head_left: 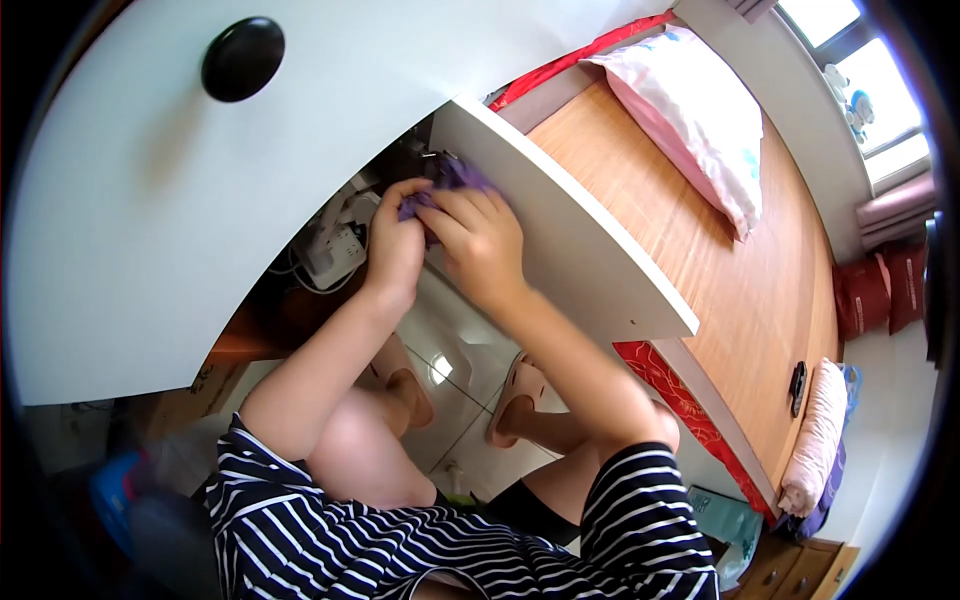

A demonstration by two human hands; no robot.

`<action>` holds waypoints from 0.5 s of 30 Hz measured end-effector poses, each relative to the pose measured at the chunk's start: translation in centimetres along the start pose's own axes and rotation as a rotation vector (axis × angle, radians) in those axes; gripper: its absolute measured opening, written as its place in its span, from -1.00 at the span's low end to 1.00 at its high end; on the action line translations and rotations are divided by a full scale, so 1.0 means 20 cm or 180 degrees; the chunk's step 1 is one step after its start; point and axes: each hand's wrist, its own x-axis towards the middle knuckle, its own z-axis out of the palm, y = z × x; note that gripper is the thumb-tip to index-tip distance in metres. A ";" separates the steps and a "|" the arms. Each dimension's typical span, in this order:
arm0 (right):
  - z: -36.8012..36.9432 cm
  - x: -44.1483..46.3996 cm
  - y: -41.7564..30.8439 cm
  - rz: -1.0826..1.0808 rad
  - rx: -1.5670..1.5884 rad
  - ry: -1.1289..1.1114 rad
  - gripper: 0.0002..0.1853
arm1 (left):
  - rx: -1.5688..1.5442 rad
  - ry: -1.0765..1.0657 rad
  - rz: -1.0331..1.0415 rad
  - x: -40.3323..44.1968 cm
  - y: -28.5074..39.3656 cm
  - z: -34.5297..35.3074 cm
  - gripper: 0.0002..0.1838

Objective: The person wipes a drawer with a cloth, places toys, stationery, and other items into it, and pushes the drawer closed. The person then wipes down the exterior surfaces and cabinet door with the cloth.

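A crumpled purple cloth (pixel 464 177) is bunched between my two hands, beside the inner face of an open white cabinet door (pixel 570 235) and close to its hinge. My left hand (pixel 398 240) is closed, its thumb and fingers pinching the cloth's near side. From the right, my right hand (pixel 478 240) curls its fingers over the same cloth. Much of the cloth is hidden by the fingers. Just past the cloth, a small metal hinge (pixel 440 156) shows at the dark cabinet opening. A white power strip (pixel 338 258) with cables lies inside, left of my left hand.
A white cabinet front (pixel 150 250) with a round black knob (pixel 243 59) fills the upper left. On the right stands a bed with a wooden-looking mat (pixel 700 290), a pillow (pixel 690 120), a rolled pink bundle (pixel 815 440) and a black remote (pixel 797 388). Tiled floor (pixel 455 375) lies below.
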 end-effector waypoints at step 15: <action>-0.31 0.03 -0.18 0.4492 0.6411 0.2046 -0.69 | -0.0528 0.0180 0.1346 -0.01 0.21 0.21 -0.73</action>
